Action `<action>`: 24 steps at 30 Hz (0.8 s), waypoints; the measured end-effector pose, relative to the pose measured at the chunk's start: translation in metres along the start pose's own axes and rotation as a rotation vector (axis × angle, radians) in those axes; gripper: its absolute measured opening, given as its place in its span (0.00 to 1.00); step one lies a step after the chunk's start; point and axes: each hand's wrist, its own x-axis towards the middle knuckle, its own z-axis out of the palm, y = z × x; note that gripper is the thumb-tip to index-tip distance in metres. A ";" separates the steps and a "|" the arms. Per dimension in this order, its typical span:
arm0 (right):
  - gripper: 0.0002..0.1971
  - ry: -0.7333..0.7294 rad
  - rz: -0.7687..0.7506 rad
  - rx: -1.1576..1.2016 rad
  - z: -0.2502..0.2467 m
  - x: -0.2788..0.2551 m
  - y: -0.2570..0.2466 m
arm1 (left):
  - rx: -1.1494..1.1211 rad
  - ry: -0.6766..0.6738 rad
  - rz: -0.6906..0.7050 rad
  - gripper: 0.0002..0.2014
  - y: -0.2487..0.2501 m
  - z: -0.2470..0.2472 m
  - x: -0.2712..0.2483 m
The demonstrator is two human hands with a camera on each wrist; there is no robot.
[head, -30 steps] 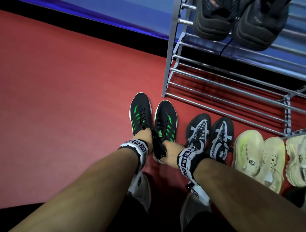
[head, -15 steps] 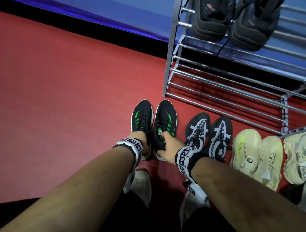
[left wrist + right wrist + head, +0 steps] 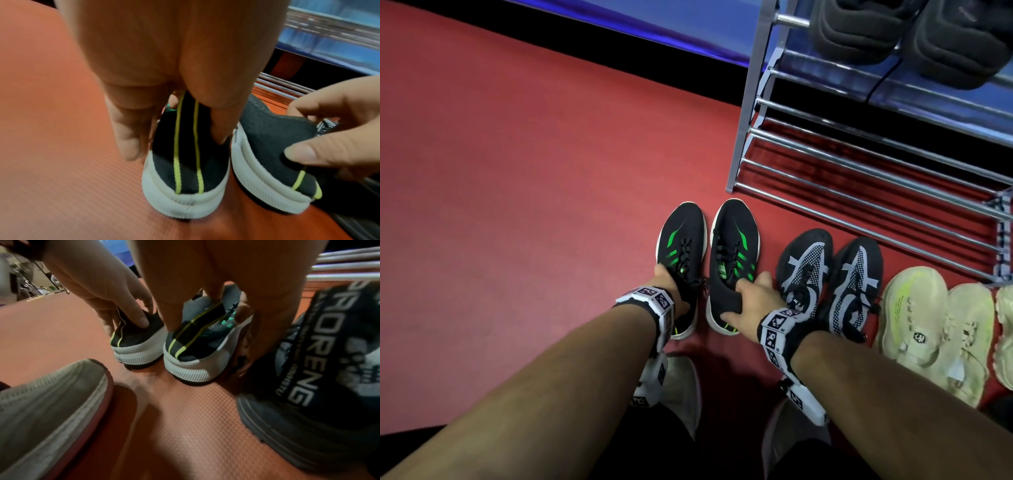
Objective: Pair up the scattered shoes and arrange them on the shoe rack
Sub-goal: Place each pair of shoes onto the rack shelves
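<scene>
1. The left hand [image 3: 666, 291] grips the heel collar of the left black-and-green shoe [image 3: 679, 240], thumb on 1 side and fingers on the other, as the left wrist view shows.
2. The right hand [image 3: 748, 301] pinches the heel of the right black-and-green shoe [image 3: 734, 240], thumb on the soft back panel and fingers curled round its outer side.
3. Both shoes stand side by side on the red floor [image 3: 517, 205], toes toward the shoe rack [image 3: 859, 171], just before its front left corner.
4. They look light: knit uppers that dent under a thumb, over stiffer white foam soles. The heel collar is a fair hold, though a soft collar may fold, so a finger hooked inside would likely steady each shoe.
5. The rack's lower bars are bare; a dark pair [image 3: 911, 34] sits on a higher tier.
6. A black-and-grey pair [image 3: 828, 274] and pale yellow shoes [image 3: 935, 325] wait on the floor along the rack's front edge.
</scene>
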 end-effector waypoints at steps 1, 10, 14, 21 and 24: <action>0.21 0.007 0.004 0.015 0.002 0.001 -0.001 | -0.023 0.000 -0.007 0.35 -0.001 0.001 0.003; 0.15 -0.026 0.052 0.079 0.001 0.010 -0.003 | -0.113 0.046 -0.099 0.37 0.004 -0.002 0.010; 0.21 0.009 0.087 0.089 -0.012 0.005 -0.002 | -0.194 0.029 -0.013 0.25 0.007 0.000 0.010; 0.26 0.133 0.148 0.299 -0.036 -0.004 -0.009 | -0.488 0.195 0.039 0.31 0.017 -0.018 -0.029; 0.31 0.141 0.201 0.470 -0.050 -0.011 -0.010 | -0.545 0.269 0.098 0.20 0.021 -0.028 -0.041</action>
